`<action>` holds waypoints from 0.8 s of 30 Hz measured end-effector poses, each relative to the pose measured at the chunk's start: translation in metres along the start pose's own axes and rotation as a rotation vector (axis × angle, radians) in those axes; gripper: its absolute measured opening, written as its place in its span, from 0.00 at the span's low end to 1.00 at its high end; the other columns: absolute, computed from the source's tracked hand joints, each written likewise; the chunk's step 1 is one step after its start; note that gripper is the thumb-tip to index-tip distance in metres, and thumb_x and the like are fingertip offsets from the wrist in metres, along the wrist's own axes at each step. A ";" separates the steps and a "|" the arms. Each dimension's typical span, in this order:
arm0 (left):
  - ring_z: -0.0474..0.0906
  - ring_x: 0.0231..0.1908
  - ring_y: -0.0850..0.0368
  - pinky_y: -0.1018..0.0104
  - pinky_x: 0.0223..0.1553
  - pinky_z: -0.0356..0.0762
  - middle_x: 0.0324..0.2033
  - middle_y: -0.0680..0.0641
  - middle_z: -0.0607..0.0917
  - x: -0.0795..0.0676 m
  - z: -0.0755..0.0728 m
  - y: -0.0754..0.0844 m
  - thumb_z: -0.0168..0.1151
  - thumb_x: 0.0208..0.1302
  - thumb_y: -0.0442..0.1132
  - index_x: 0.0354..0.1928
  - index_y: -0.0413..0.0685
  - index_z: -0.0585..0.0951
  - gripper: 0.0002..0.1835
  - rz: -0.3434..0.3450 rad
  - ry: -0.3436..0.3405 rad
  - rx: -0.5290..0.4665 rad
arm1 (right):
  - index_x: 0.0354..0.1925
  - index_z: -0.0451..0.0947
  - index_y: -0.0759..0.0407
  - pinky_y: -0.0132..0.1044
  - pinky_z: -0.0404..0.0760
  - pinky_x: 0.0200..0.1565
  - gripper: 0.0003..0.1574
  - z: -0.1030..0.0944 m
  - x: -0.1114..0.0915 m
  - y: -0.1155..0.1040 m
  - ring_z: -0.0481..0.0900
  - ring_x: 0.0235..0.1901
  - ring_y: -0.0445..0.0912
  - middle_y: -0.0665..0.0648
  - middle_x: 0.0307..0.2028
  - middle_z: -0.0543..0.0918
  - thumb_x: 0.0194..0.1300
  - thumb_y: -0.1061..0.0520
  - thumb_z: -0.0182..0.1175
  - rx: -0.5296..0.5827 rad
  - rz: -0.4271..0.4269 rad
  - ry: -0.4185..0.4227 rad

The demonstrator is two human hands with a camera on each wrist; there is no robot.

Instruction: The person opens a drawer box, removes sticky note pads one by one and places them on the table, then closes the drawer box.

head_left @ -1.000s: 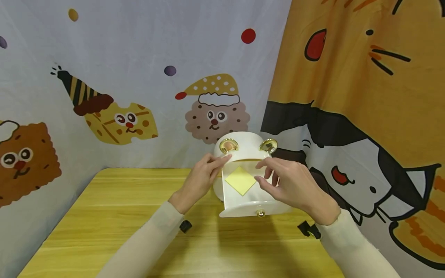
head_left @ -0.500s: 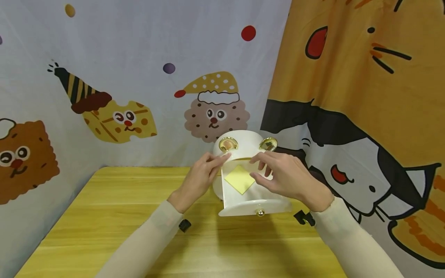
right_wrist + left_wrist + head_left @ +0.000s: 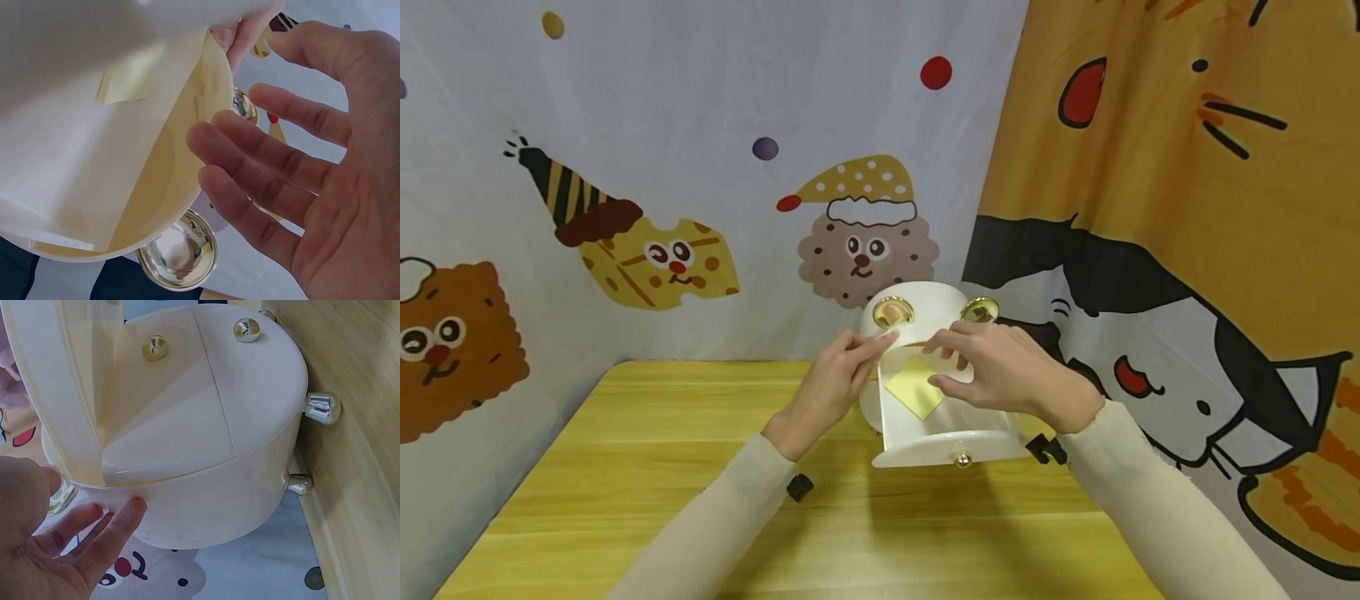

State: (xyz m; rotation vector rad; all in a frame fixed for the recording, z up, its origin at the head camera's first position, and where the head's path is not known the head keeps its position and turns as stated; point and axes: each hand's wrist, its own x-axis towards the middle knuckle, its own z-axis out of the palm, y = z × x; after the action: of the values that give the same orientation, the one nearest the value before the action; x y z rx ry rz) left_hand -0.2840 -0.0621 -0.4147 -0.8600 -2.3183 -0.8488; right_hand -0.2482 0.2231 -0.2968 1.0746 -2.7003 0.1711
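Note:
A white rounded box with two gold ear-shaped pieces stands on the table. Its front drawer, with a small gold knob, is pulled out. A stack of yellow sticky notes lies inside the drawer, turned cornerwise, its right part hidden by the right hand. My left hand rests on the box's left upper edge; in the left wrist view its fingers touch the side wall. Over the drawer hovers my right hand, fingers loosely bent and apart, holding nothing.
The wooden table reaches toward me and to the left. A printed cloth hangs behind it and another, orange one on the right. Gold feet stick out under the box.
My right hand has moved left and slightly up, further over the drawer and the sticky notes. The left hand, box and notes stay where they were.

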 end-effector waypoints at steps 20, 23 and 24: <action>0.78 0.36 0.56 0.69 0.37 0.84 0.44 0.43 0.83 0.001 0.001 -0.001 0.65 0.89 0.34 0.81 0.58 0.84 0.25 0.029 0.020 -0.008 | 0.65 0.91 0.46 0.50 0.94 0.53 0.25 -0.002 0.026 0.001 0.94 0.54 0.51 0.53 0.59 0.93 0.75 0.47 0.82 0.011 -0.158 -0.235; 0.79 0.36 0.56 0.68 0.37 0.84 0.45 0.43 0.84 0.000 0.001 -0.001 0.65 0.89 0.34 0.82 0.58 0.83 0.26 0.023 0.015 -0.005 | 0.66 0.90 0.48 0.51 0.94 0.56 0.26 -0.002 0.029 0.000 0.94 0.56 0.51 0.54 0.62 0.92 0.74 0.50 0.83 0.020 -0.162 -0.291; 0.79 0.37 0.56 0.68 0.37 0.84 0.45 0.43 0.84 0.000 0.001 0.000 0.65 0.89 0.34 0.82 0.59 0.83 0.26 0.021 0.014 -0.006 | 0.67 0.90 0.48 0.51 0.94 0.57 0.26 -0.002 0.030 -0.001 0.94 0.56 0.51 0.54 0.63 0.92 0.74 0.51 0.83 0.025 -0.160 -0.309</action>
State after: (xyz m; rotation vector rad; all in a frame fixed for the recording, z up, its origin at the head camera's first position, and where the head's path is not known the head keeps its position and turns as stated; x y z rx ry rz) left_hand -0.2845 -0.0619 -0.4153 -0.8770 -2.2922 -0.8502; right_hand -0.2687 0.2031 -0.2867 1.4235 -2.8645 0.0105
